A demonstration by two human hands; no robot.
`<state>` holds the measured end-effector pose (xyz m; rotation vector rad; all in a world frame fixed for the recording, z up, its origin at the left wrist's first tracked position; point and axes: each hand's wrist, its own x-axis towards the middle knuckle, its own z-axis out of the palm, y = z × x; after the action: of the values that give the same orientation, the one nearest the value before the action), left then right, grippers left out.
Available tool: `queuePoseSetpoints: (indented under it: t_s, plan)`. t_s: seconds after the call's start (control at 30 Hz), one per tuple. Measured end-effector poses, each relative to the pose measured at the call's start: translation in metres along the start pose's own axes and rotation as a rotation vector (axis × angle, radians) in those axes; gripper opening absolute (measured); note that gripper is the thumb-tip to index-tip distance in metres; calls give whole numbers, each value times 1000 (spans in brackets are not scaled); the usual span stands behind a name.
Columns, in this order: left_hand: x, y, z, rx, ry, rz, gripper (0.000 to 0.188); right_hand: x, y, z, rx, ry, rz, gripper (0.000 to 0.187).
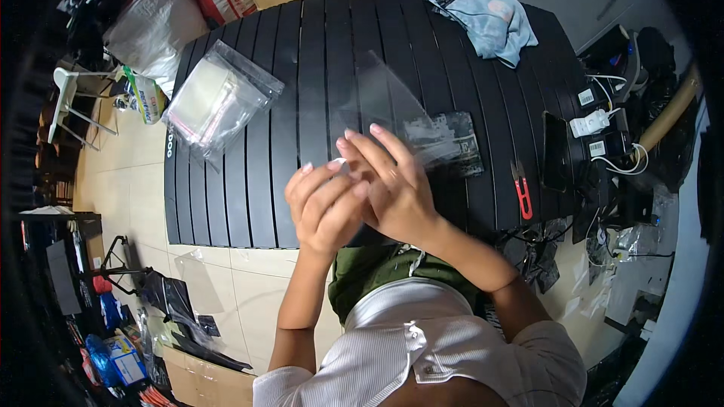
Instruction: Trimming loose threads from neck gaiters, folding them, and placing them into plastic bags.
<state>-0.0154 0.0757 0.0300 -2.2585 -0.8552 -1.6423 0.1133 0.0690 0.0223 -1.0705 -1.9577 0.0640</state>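
While left hand (326, 207) and right hand (396, 197) hover, grip unclear, clear bag (255, 84) of sheets (202, 94)

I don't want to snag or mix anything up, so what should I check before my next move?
1. Left hand and right hand above the black slatted table: ok.
2. Firm grip on the thin transparent plastic sheet: cannot tell; fingers hide any contact.
3. Dark printed rectangular packet free of other plastic: not ok; transparent film overlaps its left part.
4. Small red-handled metal snips away from both hands: ok, lying to the right.
5. Crumpled light-blue cloth away from the hands: ok, near the far edge.
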Motion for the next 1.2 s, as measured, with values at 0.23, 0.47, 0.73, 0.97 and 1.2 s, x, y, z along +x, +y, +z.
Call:
queuePoseSetpoints:
  t_s: [0.23,0.47,0.73,0.97,1.2]
  plan:
    - [-50,-14,17,7,-312,-160,27,-38,24,45,-44,-271,199,45]
    - [-61,-6,16,-47,-378,-237,26,-49,26,54,-253,-356,111,45]
    - [-55,-6,4,-101,-391,-182,27,-46,34,58,-173,-248,126,56]
    - [-54,-5,-12,-70,-455,-44,28,-45,40,61,-127,-355,119,66]
    - [-56,-11,-3,194,-629,-123,23,-43,37,62,-116,-409,262,78]
